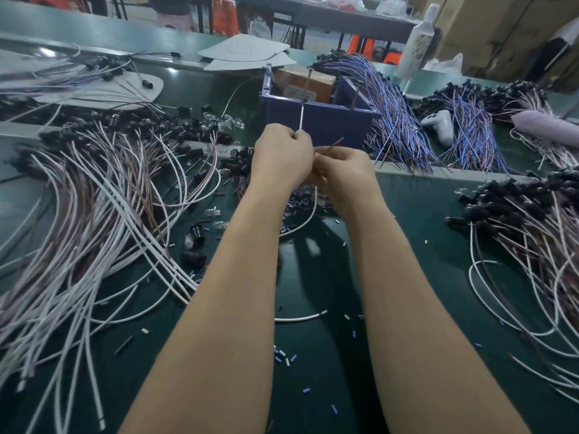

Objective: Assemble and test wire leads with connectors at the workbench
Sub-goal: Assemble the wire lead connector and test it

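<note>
Left hand is curled closed above the middle of the dark green bench, its fingertips pinching a thin white insulated wire whose short end stands straight up from the fist. The rest of that wire droops below the hands and curves down onto the bench. Right hand sits just beside the left, knuckles touching it, fingers curled round a thin brown wire whose end sticks out up and to the right. What the two hands hold between them is hidden by the fingers. Just behind the hands, towards the far edge, stands a dark blue plastic bin with a brown cardboard box inside it. A wide spread of white and brown wire leads with black connectors covers the left side of the bench, and a similar heap of leads with black sockets lies by the right edge. A bundle of blue and purple wires hangs against the bin's right side, with a white plastic controller just beyond it. Small blue and white insulation scraps are scattered near the front edge between the forearms, and a short loose white wire piece lies close by.
</note>
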Tool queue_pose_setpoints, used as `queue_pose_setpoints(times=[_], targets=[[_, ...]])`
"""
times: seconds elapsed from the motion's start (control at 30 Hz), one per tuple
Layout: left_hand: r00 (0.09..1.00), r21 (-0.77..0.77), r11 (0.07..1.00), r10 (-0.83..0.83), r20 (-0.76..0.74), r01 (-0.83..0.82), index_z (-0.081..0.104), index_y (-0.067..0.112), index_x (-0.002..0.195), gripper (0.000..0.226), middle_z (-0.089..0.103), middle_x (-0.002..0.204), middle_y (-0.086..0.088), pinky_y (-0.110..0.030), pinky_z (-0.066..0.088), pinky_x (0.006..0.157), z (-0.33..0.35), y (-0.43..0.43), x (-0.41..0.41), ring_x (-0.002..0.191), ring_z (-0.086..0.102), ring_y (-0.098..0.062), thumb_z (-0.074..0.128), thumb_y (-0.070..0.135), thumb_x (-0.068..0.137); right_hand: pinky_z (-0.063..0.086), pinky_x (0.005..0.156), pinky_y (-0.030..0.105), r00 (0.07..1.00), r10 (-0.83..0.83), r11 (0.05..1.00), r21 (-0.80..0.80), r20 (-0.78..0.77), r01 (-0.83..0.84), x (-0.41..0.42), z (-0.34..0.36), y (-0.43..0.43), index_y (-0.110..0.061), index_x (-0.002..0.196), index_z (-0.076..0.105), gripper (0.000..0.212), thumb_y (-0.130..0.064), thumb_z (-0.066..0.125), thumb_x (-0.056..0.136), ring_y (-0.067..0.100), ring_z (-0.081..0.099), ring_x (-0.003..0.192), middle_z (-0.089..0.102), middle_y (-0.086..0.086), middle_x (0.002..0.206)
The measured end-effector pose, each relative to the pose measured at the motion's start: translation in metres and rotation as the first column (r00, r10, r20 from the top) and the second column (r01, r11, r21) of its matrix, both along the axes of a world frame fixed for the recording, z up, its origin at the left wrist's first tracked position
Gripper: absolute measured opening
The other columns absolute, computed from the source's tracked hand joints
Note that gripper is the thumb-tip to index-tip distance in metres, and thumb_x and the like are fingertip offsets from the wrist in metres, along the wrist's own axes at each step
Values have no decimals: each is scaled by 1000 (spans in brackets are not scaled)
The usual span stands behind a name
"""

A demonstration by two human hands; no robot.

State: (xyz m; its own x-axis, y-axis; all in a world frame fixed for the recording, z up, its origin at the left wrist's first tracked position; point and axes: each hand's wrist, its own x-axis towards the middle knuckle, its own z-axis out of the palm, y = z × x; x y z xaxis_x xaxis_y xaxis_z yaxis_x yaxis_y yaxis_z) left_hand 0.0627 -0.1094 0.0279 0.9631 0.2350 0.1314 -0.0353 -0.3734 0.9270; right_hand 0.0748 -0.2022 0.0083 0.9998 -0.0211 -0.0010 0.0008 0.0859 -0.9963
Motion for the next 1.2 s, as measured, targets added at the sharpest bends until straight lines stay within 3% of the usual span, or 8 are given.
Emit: queue_pose_setpoints(times=[0.07, 0.17, 0.23, 0.33, 0.57, 0.73, 0.87, 1.2], targets=[[1000, 16, 1000, 9, -1, -9, 66, -6, 88, 34, 66, 81, -23, -46, 53, 83, -2, 0, 1, 85, 63, -39, 40, 16, 94, 56, 56, 20, 997, -64, 989, -128, 39, 69, 2, -2, -4, 16, 102, 60, 18, 6, 49, 92, 16, 58, 56, 60, 14, 69], [1000, 40, 999, 16, 10, -17, 65, 0, 90, 32, 67, 78, -16, -42, 53, 82, -3, -1, 3, 81, 63, -33, 38, 18, 96, 50, 47, 19, 997, -67, 937, -340, 37, 75, 1, -1, -13, -2, 110, 59, 21, -11, 43, 100, 13, 57, 46, 61, 11, 64], [999, 46, 999, 16, 32, -17, 63, 4, 88, 32, 64, 64, -7, -35, 52, 77, -4, -1, 4, 67, 60, -23, 37, 20, 98, 46, 43, 17, 997, -73, 948, -310, 8, 72, 2, 1, -17, -7, 120, 54, 25, -12, 36, 102, 10, 53, 40, 59, 11, 62], [998, 25, 999, 18, 66, -20, 60, 8, 85, 31, 60, 55, 0, -29, 47, 69, -6, -1, 5, 54, 54, -12, 36, 20, 99, 42, 44, 15, 993, -116, 967, -226, 22, 118, 6, 3, -21, -3, 128, 46, 31, -3, 32, 100, 9, 46, 45, 56, 7, 64], [999, -124, 992, -19, 31, 22, 52, 15, 75, 29, 56, 56, 0, -29, 40, 69, -7, 4, 10, 55, 49, -13, 32, 12, 96, 41, 50, 20, 923, -317, 920, -167, 217, 355, 8, 1, -25, -11, 100, 45, 8, -6, 48, 95, 2, 48, 40, 64, 2, 67], [997, -159, 984, -76, 19, 78, 51, 17, 79, 28, 56, 55, 1, -26, 35, 55, -6, 5, 11, 49, 45, -9, 32, 11, 98, 44, 53, 25, 885, -368, 898, -140, 286, 418, 9, 2, -25, -13, 101, 52, 10, -6, 50, 94, 7, 49, 44, 65, 4, 69], [993, -153, 981, -114, 16, 116, 54, 12, 95, 22, 56, 54, 1, -24, 34, 52, -6, 4, 11, 46, 43, -7, 32, 11, 99, 49, 59, 29, 883, -345, 889, -191, 317, 416, 9, 1, -23, -15, 102, 53, 11, -7, 50, 94, 7, 51, 45, 65, 1, 68], [988, -146, 978, -153, 6, 152, 54, 9, 107, 23, 56, 57, 0, -23, 34, 48, -10, 6, 13, 45, 42, -7, 33, 11, 100, 49, 53, 16, 924, -272, 932, -166, 270, 323, 11, 3, -24, -3, 128, 53, 33, 1, 45, 96, 4, 57, 52, 61, 4, 75]])
